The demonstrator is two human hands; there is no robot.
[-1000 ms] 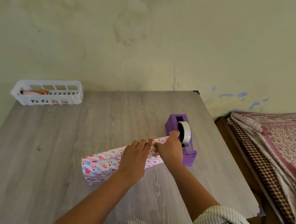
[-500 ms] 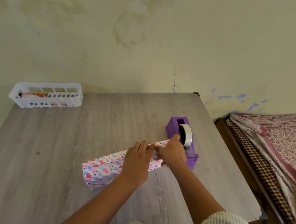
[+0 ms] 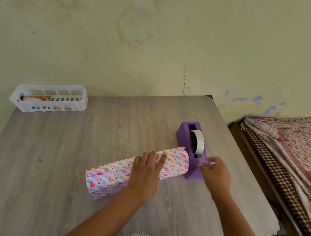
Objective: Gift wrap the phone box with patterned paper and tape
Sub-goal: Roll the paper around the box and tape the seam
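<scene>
The phone box, wrapped in white paper with pink hearts and blue patches [image 3: 111,176], lies slantwise on the grey wooden table [image 3: 56,155]. My left hand [image 3: 145,176] presses flat on top of it, its fingers straight over the seam. A purple tape dispenser [image 3: 192,152] with a clear tape roll [image 3: 198,141] stands against the parcel's right end. My right hand [image 3: 213,175] is at the dispenser's front cutter, thumb and forefinger pinching the tape end there.
A white slotted plastic basket [image 3: 48,100] with coloured paper inside sits at the table's far left corner against the wall. To the right, beside the table edge, lies a bed with patterned maroon bedding [image 3: 296,150].
My right hand left the parcel's seam and moved right to the dispenser's cutter. My left hand stays pressed on the parcel, whose right end now shows.
</scene>
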